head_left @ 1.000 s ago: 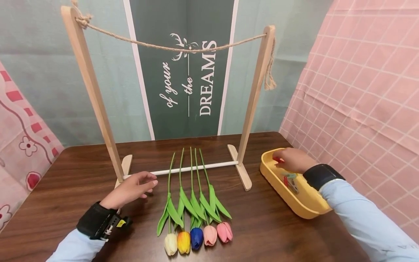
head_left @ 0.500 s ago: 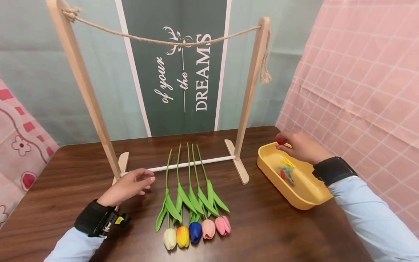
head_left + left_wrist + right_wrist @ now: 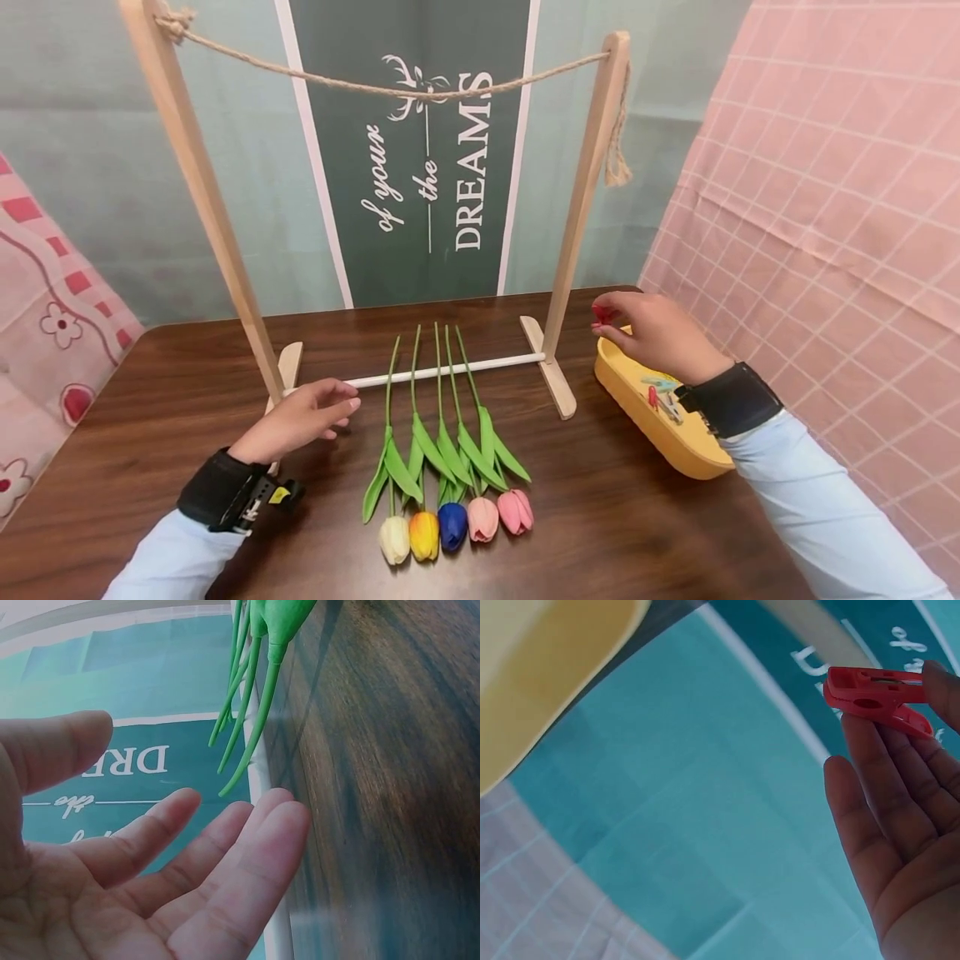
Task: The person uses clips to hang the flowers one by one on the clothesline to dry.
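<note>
Red clothespin [image 3: 874,694], held up in the air near the far end of a yellow tray [image 3: 652,421]; the head view shows only a sliver between fingertips, while the right wrist view shows it clearly. Behind everything hangs a green backdrop [image 3: 405,183] with white sideways lettering, "of your", "the" and "DREAMS"; any further wording is out of frame. Next in size, a dark wood-grain table [image 3: 600,517], its near edge cut off. On it stands a wooden frame [image 3: 585,200], the top of its left post cropped, a sagging twine rope [image 3: 427,96] strung between the posts and a white rod [image 3: 510,362] low down. Five artificial tulips [image 3: 452,527] lie side by side, stems crossing the rod: white, yellow-orange, blue, pale pink, deeper pink; their leaves overlap, so which belongs to which is hard to tell. The tray sits to the right, partly covered by the right arm. The left hand [image 3: 303,421] has relaxed, spread fingers near the frame's left foot; I cannot tell whether it touches the rod. The right hand [image 3: 663,333] pinches the clothespin between thumb and fingers. Smallest, a few more clothespins [image 3: 653,397] overlap in the tray, too jumbled to count.
</note>
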### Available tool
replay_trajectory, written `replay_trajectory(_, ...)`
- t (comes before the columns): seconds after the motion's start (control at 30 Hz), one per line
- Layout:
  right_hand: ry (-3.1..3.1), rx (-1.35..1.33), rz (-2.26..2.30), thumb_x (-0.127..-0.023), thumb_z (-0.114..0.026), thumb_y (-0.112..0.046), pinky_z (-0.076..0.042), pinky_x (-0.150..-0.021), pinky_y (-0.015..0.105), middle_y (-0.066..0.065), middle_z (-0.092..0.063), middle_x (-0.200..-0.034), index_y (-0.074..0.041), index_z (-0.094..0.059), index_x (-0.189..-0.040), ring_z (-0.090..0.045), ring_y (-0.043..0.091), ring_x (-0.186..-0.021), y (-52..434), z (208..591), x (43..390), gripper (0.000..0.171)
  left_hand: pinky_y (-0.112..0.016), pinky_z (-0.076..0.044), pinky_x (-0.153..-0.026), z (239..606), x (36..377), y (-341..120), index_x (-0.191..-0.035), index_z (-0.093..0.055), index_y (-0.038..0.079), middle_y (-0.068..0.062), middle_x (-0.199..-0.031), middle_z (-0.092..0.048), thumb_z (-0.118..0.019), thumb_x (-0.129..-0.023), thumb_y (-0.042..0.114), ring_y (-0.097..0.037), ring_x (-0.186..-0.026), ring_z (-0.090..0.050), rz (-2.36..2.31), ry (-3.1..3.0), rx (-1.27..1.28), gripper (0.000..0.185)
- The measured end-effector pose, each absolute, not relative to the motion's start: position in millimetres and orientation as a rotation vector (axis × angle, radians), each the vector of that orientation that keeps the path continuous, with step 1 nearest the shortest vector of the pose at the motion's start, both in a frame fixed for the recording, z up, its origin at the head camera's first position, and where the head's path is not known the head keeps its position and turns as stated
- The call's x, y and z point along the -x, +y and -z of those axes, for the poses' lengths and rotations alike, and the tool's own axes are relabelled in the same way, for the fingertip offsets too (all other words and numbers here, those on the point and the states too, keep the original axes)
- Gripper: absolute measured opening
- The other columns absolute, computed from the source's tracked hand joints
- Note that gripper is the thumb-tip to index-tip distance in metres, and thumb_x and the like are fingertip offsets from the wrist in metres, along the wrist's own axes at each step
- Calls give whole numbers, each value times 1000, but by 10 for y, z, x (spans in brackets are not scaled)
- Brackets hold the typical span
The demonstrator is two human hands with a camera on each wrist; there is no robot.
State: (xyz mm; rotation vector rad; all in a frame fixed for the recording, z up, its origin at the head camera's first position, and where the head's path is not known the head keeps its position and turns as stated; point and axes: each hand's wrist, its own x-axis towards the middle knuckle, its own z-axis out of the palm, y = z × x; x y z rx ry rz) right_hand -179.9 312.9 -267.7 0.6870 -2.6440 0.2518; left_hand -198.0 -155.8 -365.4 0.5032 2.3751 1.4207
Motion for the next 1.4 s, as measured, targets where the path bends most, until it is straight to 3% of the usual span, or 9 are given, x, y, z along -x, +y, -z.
replay_trajectory(0.57,-2583,-776,-487,-82,-79,-12,-57,-75,43,8,-69,-93,-2,-66,-107,-67,24,-83,2547,2842,1912,30,-38,-57,-76,3612,2014,-1536,-127,-50,-9,-25,-116,-59,-58,-99,23,-34,-97,-64,-1414,2375,-474,44)
replay_trajectory(0.83,-2557,-792,-571,-81,-80,-12,-54,-64,35,2,-68,-90,-5,-66,-106,-64,18,-81,2342,2930,1908,30,-37,-58,-71,3650,2100,-1399,-128,-46,-11,-23,-112,-60,-59,-98,21,-31,-89,-67,-1400,2338,-418,47)
replay_trajectory(1.13,-2547,-840,-630,-81,-81,-15,-56,-76,41,0,-67,-88,-8,-67,-103,-65,20,-83,2159,2997,1905,27,-37,-59,-66,3723,2198,-1193,-130,-39,-15,-22,-99,-58,-63,-95,14,-29,-78,-68,-1358,2270,-310,51)
replay_trajectory(1.4,-2495,-888,-666,-80,-81,-12,-56,-73,38,-1,-67,-89,-8,-67,-103,-66,14,-81,2054,3066,1920,27,-36,-59,-62,3758,2259,-1086,-121,-43,-14,-18,-92,-63,-61,-93,6,-25,-70,-67,-1324,2221,-268,39)
